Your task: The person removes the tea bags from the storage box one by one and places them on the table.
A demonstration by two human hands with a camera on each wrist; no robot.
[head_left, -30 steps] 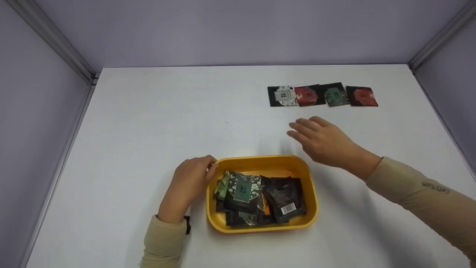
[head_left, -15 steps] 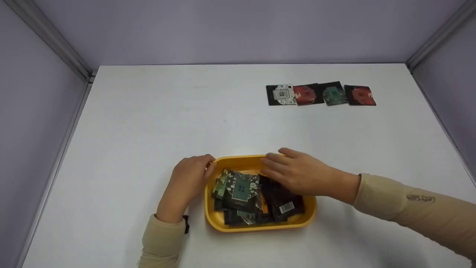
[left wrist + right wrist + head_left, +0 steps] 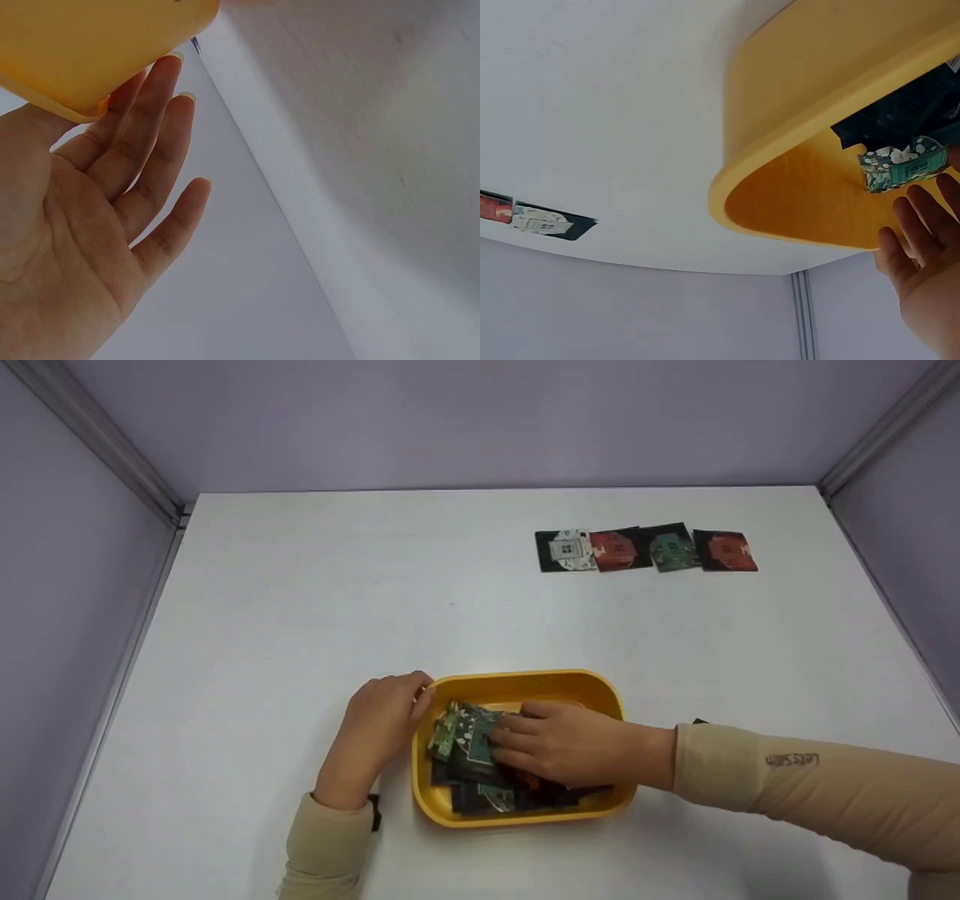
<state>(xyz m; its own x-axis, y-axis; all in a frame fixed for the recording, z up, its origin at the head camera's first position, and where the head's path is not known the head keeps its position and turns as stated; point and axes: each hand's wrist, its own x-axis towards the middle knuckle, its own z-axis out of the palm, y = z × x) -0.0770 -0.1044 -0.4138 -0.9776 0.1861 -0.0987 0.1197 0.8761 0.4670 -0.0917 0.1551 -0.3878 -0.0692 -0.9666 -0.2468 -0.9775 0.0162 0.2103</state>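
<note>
My left hand (image 3: 382, 724) grips the upper left corner of a yellow tub (image 3: 517, 823) by its rim. In the left wrist view its other fingers lie along the tub's outer wall, slightly bent. Inside the tub is a loose pile of sachets, mostly black with printed fronts. My right hand (image 3: 570, 742) reaches into the tub from the right, fingertips on a dark floral sachet (image 3: 469, 769) with a green label. In the right wrist view that sachet (image 3: 900, 169) shows beside the relaxed fingers. A green leafy sachet (image 3: 444, 735) lies at its left. The hand covers the black sachets on the right.
Four-sided flat packets stand out at the back right: a black-and-white sachet (image 3: 568, 551), a red sachet (image 3: 616, 551), a green sachet (image 3: 673, 549) and another red sachet (image 3: 726, 551), laid in a row. Pale walls (image 3: 480, 420) bound the white table (image 3: 300, 607).
My right hand has come down from above the table into the tub and moved left onto the floral sachet. My left hand has stayed at the rim.
</note>
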